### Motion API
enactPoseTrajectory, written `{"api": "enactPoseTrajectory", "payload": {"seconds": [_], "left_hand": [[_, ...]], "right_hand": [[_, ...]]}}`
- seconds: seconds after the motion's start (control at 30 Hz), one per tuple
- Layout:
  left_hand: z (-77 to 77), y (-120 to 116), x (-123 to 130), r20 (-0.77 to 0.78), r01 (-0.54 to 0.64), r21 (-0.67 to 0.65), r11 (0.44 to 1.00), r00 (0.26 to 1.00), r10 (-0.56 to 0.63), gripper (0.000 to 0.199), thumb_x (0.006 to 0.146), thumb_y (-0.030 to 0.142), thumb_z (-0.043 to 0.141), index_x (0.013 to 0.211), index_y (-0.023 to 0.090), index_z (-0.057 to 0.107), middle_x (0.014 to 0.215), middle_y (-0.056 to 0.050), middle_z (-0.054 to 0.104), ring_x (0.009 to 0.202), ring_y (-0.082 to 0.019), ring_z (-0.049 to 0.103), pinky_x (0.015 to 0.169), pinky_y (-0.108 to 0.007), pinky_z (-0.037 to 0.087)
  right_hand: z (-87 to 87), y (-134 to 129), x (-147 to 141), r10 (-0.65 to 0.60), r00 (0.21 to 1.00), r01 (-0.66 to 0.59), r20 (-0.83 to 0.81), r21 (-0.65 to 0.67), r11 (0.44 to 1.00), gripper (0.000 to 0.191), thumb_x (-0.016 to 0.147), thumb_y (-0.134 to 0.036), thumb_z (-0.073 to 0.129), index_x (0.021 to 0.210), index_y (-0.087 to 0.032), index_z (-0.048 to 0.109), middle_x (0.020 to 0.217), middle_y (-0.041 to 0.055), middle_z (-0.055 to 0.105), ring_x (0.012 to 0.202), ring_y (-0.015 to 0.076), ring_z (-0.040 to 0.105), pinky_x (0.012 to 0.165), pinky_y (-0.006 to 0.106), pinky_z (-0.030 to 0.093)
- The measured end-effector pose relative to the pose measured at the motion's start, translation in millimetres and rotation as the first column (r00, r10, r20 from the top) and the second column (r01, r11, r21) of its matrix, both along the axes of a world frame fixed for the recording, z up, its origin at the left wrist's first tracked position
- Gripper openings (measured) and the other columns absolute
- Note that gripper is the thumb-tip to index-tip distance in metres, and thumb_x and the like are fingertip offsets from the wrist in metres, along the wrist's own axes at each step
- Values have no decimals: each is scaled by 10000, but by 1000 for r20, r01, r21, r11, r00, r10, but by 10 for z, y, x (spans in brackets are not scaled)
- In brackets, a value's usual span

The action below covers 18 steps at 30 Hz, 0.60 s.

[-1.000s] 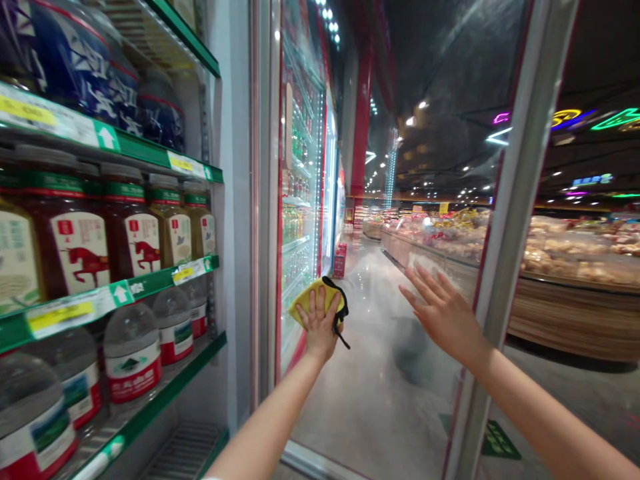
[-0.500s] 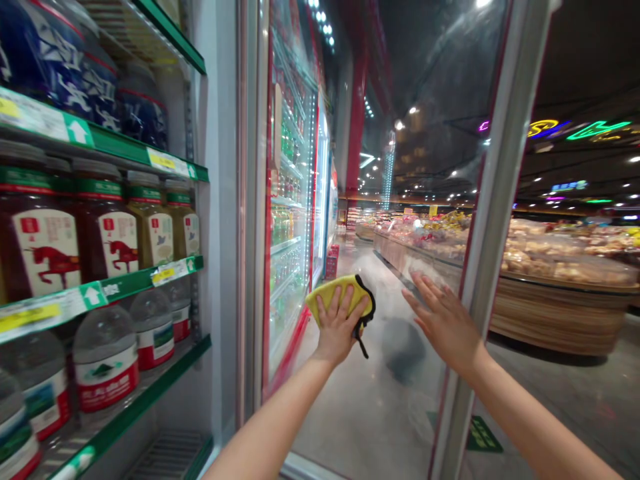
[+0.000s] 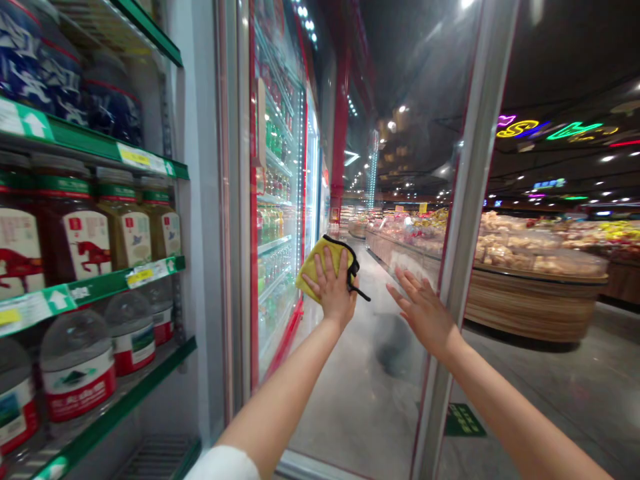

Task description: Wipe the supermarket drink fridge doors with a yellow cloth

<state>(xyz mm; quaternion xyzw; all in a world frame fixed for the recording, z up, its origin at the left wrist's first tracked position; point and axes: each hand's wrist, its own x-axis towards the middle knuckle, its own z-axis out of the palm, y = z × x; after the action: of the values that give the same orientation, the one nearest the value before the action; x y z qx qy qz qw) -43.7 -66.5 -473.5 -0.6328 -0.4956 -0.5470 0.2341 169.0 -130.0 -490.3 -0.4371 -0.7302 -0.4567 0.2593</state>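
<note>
My left hand presses a yellow cloth with black edging against the glass door. Its fingers are spread over the cloth, and a black loop sticks out to the right. To the right, my right hand is open and holds nothing. Its fingers are stretched out at the glass, close to the door's metal frame. A faint reflection of that hand shows in the pane. The door stands swung out from a refrigerated cabinet.
On the left, green-edged cabinet shelves hold dark bottles and large clear water bottles. Through the glass stands another lit drinks cooler. A wood-sided display counter with packed goods is beyond the door frame. A green floor sign lies below.
My left hand and the cloth have moved up on the glass. My right hand stays open by the door frame. The view has shifted a little to the right.
</note>
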Motion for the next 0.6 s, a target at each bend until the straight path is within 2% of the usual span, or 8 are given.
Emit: {"api": "enactPoseTrajectory", "payload": {"seconds": [0.03,0.1,0.2,0.3,0.37,0.4,0.47,0.6], "left_hand": [[-18,-9,41,-49,21,8,1000,999,-21,713,917,314,577,1577,340,307,1699,-86,145,1564,-375,75,1173,-725,-77],[-180,-8,52,-179,85,25,996,981,-79,735,894,288,614,1564,378,324,1689,-65,197,1561,-365,117,1175,-708,-108],[-627,29,-79,-368,182,39,982,917,-156,768,867,263,656,1549,416,337,1651,-51,313,1547,-333,205,1186,-665,-143],[-1042,78,-265,-421,198,34,980,892,-165,774,855,263,676,1544,408,353,1613,-65,391,1530,-328,260,1196,-643,-144],[-1138,98,-328,-420,193,4,981,891,-173,747,860,249,666,1527,428,380,1603,-51,410,1525,-322,276,1202,-634,-139],[-1108,100,-324,-406,187,-14,982,897,-177,731,864,240,657,1518,435,394,1608,-43,403,1528,-321,269,1201,-636,-137],[-892,82,-231,-332,165,-44,985,928,-170,716,874,229,638,1520,424,397,1641,-37,340,1547,-331,204,1194,-655,-128],[-153,-30,186,-110,126,-31,992,986,-129,741,912,280,602,1581,346,292,1701,-56,147,1567,-365,5,1177,-701,-100]], "right_hand": [[7,3,31,12,1000,-12,13,1,1000,585,886,-30,523,1436,-232,524,1640,125,325,1506,296,333,1165,569,376],[8,-13,109,31,999,-32,45,11,999,564,886,-1,499,1408,-206,554,1617,131,375,1501,284,345,1168,537,390],[-39,-92,259,22,996,-26,82,48,999,530,879,33,469,1342,-182,611,1566,123,463,1480,267,386,1156,477,424],[-111,-194,403,-35,994,28,103,70,997,517,868,34,469,1303,-187,640,1542,106,498,1453,263,431,1129,450,455],[-140,-244,468,-69,991,62,115,61,996,527,863,28,475,1314,-192,635,1545,99,494,1448,256,438,1125,440,458],[-145,-259,488,-82,990,75,119,55,996,526,865,21,477,1320,-194,631,1546,94,494,1447,250,439,1125,431,458],[-139,-270,509,-98,987,92,126,50,994,514,874,10,477,1320,-194,632,1541,87,500,1444,238,443,1124,415,457],[-110,-246,521,-99,985,95,143,40,995,486,892,-5,476,1317,-180,632,1546,93,493,1446,226,439,1148,402,433]]}}
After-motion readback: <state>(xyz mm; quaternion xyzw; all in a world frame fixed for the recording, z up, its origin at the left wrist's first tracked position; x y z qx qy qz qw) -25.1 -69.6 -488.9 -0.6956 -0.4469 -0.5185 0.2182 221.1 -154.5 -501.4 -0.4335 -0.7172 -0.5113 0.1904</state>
